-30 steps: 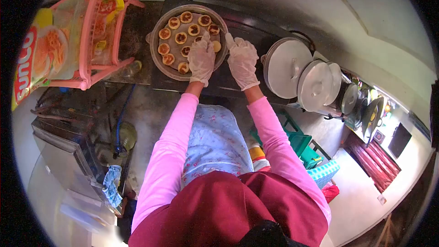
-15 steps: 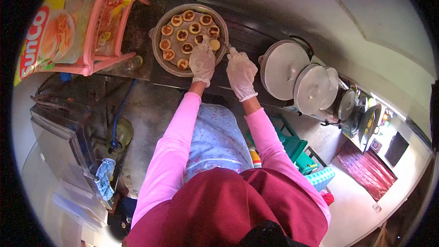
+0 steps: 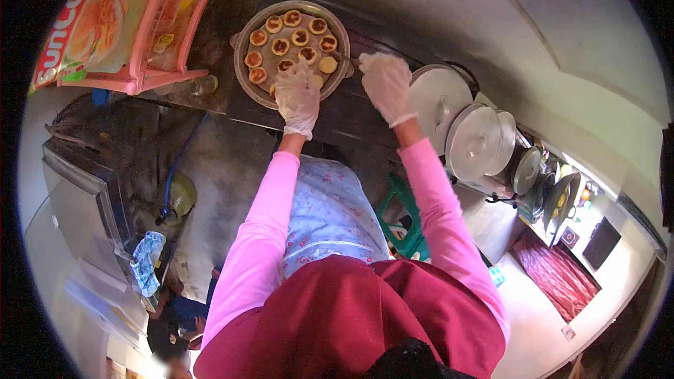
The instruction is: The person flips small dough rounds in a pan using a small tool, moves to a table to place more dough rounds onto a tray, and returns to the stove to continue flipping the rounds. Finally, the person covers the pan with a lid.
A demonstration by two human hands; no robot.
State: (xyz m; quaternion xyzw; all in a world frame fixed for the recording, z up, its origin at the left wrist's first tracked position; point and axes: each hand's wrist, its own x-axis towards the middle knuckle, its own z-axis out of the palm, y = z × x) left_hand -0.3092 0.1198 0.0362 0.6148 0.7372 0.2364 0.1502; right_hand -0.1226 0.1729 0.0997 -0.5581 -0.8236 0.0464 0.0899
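Observation:
A round metal pan (image 3: 240,63) holds several small round cakes, most with browned tops. Near its right side lies a pale-topped cake (image 3: 328,64), and another pale one (image 3: 317,81) shows beside my left hand. My left hand (image 3: 298,95), in a clear glove, is over the pan's near part with its fingers apart, covering some cakes. Just right of the rim, my gloved right hand (image 3: 387,85) is closed round a thin, flat-looking tool (image 3: 345,59). The tool's far end reaches over the rim towards the pale-topped cake; its exact kind is unclear.
Large round metal lids (image 3: 439,102) stand in a row at the right. A pink plastic rack (image 3: 137,77) with packets is at the left, near a small jar (image 3: 204,85). Below are a green gas cylinder (image 3: 182,196) and a green stool (image 3: 404,224). Another person (image 3: 175,323) is at lower left.
My right hand has moved right and up, away from the pan's rim, with the tool. My left hand has drawn slightly left and nearer me. A second pale-topped cake now shows beside it.

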